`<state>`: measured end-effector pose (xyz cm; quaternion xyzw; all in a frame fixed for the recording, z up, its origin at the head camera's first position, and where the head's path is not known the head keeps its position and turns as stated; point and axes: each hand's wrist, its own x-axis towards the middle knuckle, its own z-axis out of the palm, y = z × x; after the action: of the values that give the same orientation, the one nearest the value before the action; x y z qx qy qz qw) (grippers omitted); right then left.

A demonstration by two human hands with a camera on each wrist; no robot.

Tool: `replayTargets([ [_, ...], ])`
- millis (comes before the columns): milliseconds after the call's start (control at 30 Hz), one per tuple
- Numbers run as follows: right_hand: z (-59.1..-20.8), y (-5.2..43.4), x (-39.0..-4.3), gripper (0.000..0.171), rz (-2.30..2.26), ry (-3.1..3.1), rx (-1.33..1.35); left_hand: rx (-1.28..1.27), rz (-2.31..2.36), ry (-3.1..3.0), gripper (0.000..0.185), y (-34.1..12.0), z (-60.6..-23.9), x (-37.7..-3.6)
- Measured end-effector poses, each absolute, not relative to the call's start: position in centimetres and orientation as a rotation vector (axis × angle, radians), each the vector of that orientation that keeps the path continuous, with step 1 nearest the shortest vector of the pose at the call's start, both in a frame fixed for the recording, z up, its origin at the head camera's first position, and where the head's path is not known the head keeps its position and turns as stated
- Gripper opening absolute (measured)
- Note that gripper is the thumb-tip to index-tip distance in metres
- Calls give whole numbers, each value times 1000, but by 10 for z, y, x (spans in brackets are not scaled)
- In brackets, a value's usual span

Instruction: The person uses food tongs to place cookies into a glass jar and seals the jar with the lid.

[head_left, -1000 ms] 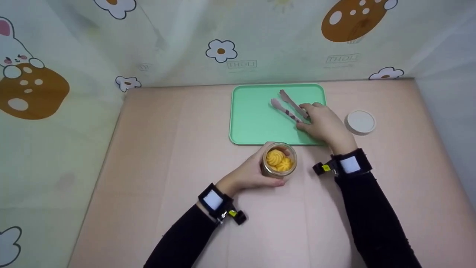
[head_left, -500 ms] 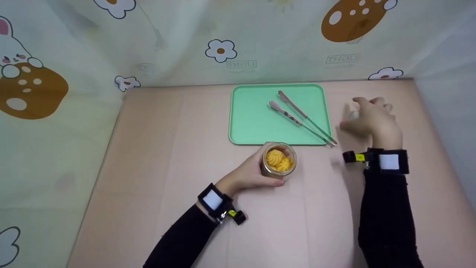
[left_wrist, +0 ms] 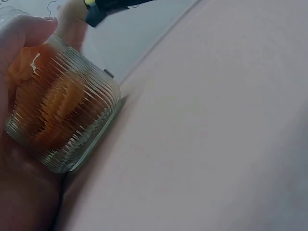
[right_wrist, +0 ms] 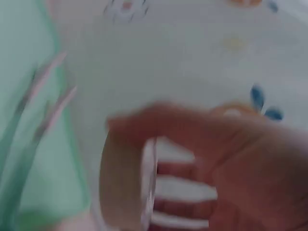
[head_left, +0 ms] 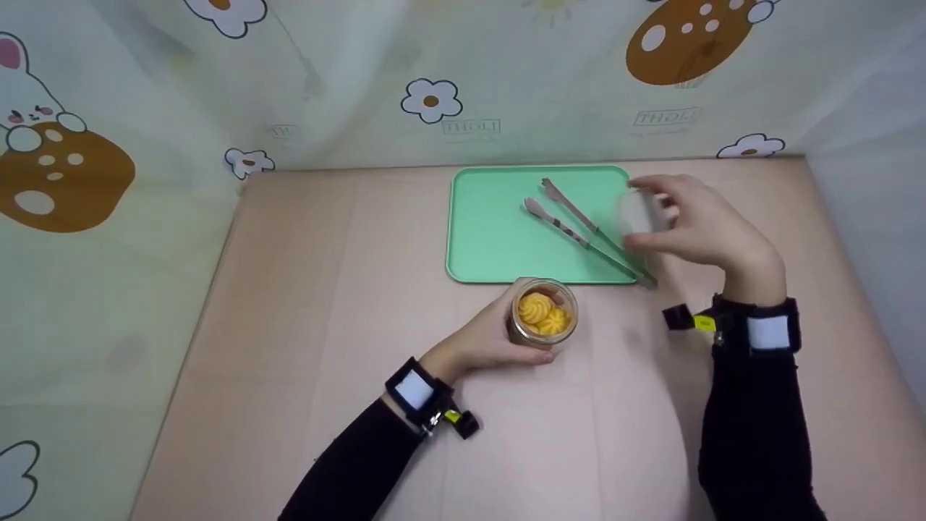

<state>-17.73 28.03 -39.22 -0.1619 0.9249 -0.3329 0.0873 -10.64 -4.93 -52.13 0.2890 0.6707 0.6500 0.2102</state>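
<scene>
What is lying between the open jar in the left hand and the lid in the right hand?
In the head view, only the handle end of the tongs, at the green tray's corner, lies between jar and lid.

Jar (head_left: 543,312): ribbed clear glass, open-topped, upright on the tabletop, touching the 6 o'clock edge of the green tray; holds yellow-orange swirled pieces; gripped by the left hand (head_left: 483,339).

Lid (head_left: 636,215): round, pale, motion-blurred, held off the tabletop in the right hand (head_left: 705,230), at the jar's 1 o'clock.
</scene>
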Motion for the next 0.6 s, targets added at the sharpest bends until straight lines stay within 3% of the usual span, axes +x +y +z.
replayTargets([
  [133,-372,239,-152,79,-1117,2584,-1084,810,1791,1883,95,-49,-521,-107],
  [233,-362,213,-133,78,-1085,2450,-1293,825,1800,1872,101,-49,-522,-107],
  [600,-361,182,-112,72,-821,2502,-1359,836,1804,1884,105,-50,-524,-106],
])
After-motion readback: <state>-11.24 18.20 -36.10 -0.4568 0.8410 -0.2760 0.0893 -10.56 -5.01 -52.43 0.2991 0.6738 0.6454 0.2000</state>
